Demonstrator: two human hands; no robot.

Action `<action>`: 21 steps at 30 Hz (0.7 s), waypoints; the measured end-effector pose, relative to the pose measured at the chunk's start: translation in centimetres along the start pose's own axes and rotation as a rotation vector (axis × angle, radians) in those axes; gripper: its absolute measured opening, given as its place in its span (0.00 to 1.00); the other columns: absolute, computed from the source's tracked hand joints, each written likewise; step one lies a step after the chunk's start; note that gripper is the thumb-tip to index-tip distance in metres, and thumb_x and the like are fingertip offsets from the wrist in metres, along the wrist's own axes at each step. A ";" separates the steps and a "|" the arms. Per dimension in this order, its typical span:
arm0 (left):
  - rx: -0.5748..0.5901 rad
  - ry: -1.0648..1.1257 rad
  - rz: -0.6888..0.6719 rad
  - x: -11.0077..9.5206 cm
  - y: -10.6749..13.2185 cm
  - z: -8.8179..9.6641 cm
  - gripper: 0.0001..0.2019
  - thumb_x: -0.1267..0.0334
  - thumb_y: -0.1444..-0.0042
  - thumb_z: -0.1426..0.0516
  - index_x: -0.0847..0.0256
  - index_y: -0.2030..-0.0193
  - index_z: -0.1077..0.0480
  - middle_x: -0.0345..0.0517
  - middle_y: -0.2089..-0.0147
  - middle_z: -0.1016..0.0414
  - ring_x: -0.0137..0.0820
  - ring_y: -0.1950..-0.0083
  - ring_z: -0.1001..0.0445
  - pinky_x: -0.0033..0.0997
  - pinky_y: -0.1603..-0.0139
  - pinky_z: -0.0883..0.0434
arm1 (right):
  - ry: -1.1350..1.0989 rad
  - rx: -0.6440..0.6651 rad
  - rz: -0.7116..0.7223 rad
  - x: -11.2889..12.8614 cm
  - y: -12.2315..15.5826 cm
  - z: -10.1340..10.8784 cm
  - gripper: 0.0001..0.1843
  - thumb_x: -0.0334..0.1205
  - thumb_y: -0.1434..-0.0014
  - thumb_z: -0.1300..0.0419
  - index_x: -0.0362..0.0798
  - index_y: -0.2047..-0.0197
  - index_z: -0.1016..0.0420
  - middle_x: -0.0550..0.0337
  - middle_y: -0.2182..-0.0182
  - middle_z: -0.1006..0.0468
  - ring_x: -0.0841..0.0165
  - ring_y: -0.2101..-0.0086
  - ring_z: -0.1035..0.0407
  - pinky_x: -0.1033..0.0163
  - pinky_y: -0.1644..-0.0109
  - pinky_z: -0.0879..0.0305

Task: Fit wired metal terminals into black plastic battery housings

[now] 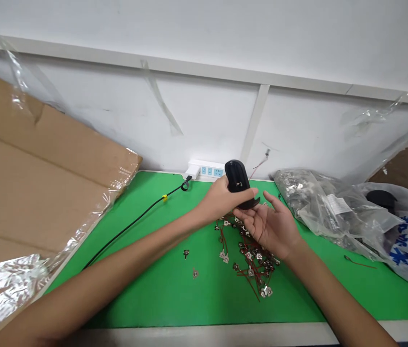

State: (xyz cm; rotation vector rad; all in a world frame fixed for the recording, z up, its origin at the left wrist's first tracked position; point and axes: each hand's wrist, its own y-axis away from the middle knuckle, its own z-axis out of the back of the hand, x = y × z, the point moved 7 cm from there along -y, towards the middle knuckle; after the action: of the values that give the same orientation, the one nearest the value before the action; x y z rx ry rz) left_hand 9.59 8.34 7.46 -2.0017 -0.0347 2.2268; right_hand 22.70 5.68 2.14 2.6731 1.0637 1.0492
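Black plastic housing [236, 174] held in your left hand [219, 197]
Your right hand [274, 230] is spread, palm up, over red-wired metal contacts [259, 256].

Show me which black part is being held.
The glossy black part gripped in the left hand; the other black part lies unheld among the plastic bags on the right.

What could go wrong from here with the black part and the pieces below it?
The black part, gripped in the left hand with the right hand open just below, could slip and scatter the pile of metal contacts. The contacts' red wires cross one another, so lifting one might drag others. The lone dark contact near the left forearm might get brushed aside.
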 end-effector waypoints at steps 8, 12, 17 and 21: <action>0.150 0.248 0.185 2.1 -2.0 0.8 0.13 0.53 0.43 0.33 0.62 0.65 0.24 0.49 0.71 0.26 0.34 0.71 0.31 0.32 0.72 0.37 | 0.599 -0.055 0.150 3.1 -0.1 1.4 0.27 0.65 0.30 0.46 0.50 0.46 0.26 0.47 0.46 0.18 0.57 0.56 0.17 0.57 0.55 0.21; 0.050 0.418 0.327 3.9 -2.8 2.0 0.16 0.51 0.43 0.34 0.64 0.60 0.23 0.52 0.67 0.23 0.34 0.69 0.28 0.35 0.68 0.31 | 0.923 -0.203 0.315 4.9 -0.3 2.8 0.25 0.64 0.29 0.47 0.54 0.42 0.30 0.48 0.41 0.21 0.54 0.46 0.22 0.50 0.43 0.25; -0.026 0.491 0.411 5.1 -3.2 3.1 0.16 0.51 0.48 0.33 0.61 0.61 0.25 0.48 0.66 0.23 0.32 0.69 0.28 0.34 0.66 0.31 | 1.318 -0.228 0.509 5.5 0.0 2.0 0.21 0.55 0.31 0.39 0.55 0.41 0.29 0.50 0.42 0.21 0.54 0.41 0.27 0.46 0.36 0.31; -0.027 0.529 0.364 5.3 -3.5 3.1 0.16 0.51 0.47 0.31 0.61 0.64 0.27 0.45 0.69 0.25 0.31 0.70 0.28 0.33 0.67 0.31 | 1.638 -0.115 0.627 3.8 0.1 0.3 0.18 0.50 0.31 0.38 0.55 0.41 0.25 0.53 0.42 0.21 0.54 0.40 0.29 0.43 0.33 0.36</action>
State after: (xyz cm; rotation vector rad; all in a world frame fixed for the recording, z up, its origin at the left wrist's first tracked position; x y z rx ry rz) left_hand 6.30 12.71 3.03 -2.7229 0.3869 1.7858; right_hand 24.97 8.06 4.12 1.5540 -0.0268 3.3537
